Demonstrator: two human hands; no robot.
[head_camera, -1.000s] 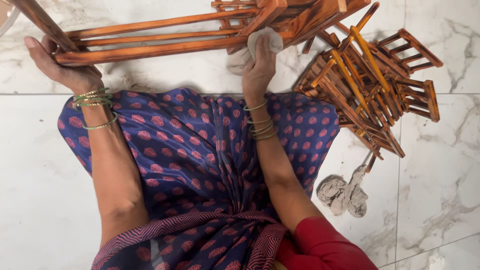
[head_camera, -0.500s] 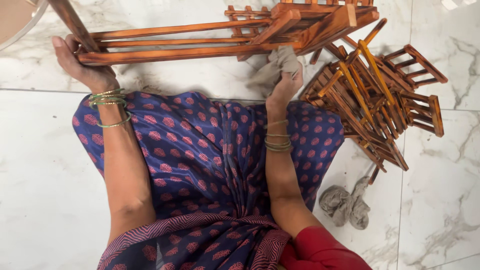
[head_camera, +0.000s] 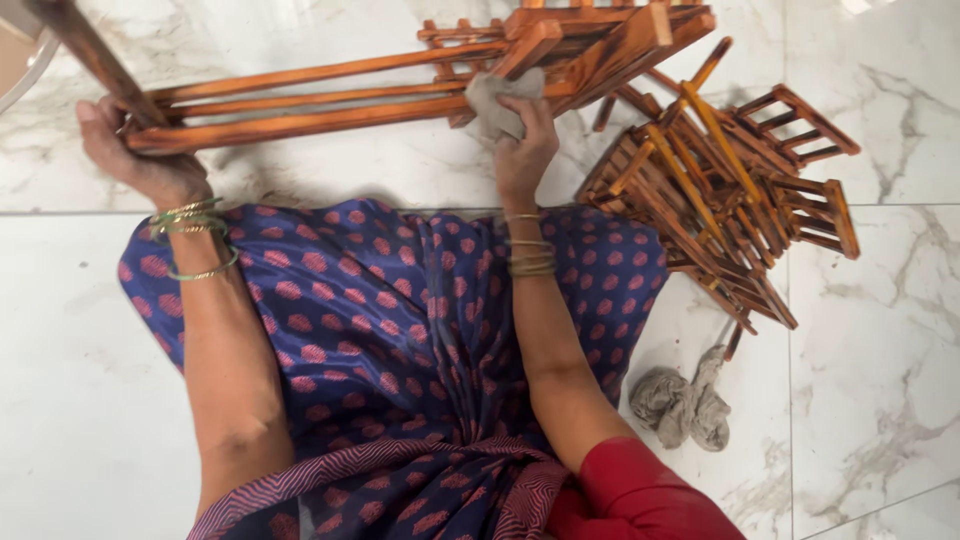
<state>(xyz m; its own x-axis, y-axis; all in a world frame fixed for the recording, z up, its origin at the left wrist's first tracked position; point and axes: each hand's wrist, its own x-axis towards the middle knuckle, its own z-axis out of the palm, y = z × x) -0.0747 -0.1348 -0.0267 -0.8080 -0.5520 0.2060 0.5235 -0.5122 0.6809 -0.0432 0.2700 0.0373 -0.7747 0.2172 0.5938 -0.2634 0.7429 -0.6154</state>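
Note:
A long wooden slatted frame (head_camera: 330, 95) of reddish-brown bars lies across the marble floor in front of my lap. My left hand (head_camera: 140, 160) grips its left end, fingers wrapped around the bars. My right hand (head_camera: 522, 150) presses a grey cloth (head_camera: 497, 102) against the bars near the frame's middle, where several cross pieces join. Bangles ring both wrists.
A pile of several similar small wooden racks (head_camera: 735, 200) lies on the floor to the right. A second crumpled grey rag (head_camera: 685, 405) sits on the floor by my right knee. My blue patterned skirt (head_camera: 400, 330) covers the lap. White marble tiles (head_camera: 880, 350) surround everything.
My right hand with the cloth has slid along the frame's bars and sits higher against them now. My left hand keeps its grip on the left end.

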